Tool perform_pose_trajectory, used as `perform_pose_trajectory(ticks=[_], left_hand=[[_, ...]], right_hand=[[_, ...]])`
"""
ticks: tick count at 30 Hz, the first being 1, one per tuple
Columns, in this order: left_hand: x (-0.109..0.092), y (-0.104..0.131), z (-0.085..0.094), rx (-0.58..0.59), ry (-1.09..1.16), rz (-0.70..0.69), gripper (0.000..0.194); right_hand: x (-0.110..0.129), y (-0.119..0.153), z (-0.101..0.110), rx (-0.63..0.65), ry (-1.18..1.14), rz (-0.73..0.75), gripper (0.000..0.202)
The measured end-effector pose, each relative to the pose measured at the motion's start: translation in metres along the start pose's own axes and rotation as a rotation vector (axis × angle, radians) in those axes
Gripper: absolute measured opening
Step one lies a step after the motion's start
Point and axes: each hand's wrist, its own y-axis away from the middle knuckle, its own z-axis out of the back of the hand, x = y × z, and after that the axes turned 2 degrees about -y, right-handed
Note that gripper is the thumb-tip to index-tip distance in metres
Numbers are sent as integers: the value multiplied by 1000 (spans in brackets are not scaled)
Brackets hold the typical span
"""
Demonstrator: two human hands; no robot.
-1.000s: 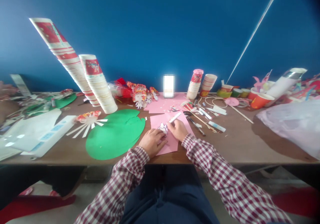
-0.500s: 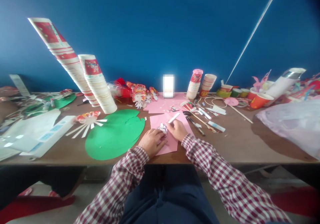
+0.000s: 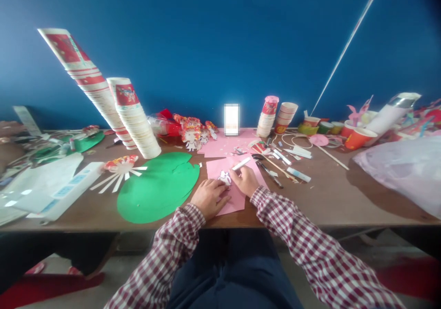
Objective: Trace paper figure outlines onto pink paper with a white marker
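A sheet of pink paper (image 3: 237,199) lies in front of me near the table's edge. On it rests a small white paper cutout (image 3: 225,177) with purple lines. My left hand (image 3: 209,198) lies flat with its fingers apart, fingertips at the cutout's lower left side. In my right hand (image 3: 245,180) is a white marker (image 3: 241,164), its back end pointing up and to the right. The marker's tip is at the cutout's right side, partly covered by the fingers.
Left of the paper lies a large green paper leaf shape (image 3: 158,189). Tall stacks of paper cups (image 3: 136,125) lean behind it. Loose markers (image 3: 298,175) and sticks are at the right, a pale plastic bag (image 3: 403,171) farther right. Another person's hand (image 3: 8,139) shows at far left.
The marker in my right hand has tilted lower and shifted slightly to the right. My left hand has stayed almost in place beside the cutout.
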Motion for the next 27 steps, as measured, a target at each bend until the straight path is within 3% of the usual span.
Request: perform_pose_trajectory(ticks=[27], left_hand=[[2,0,-1,-12,56,-30,37]], right_hand=[[-5,-2,-3,124,-26,22,13]])
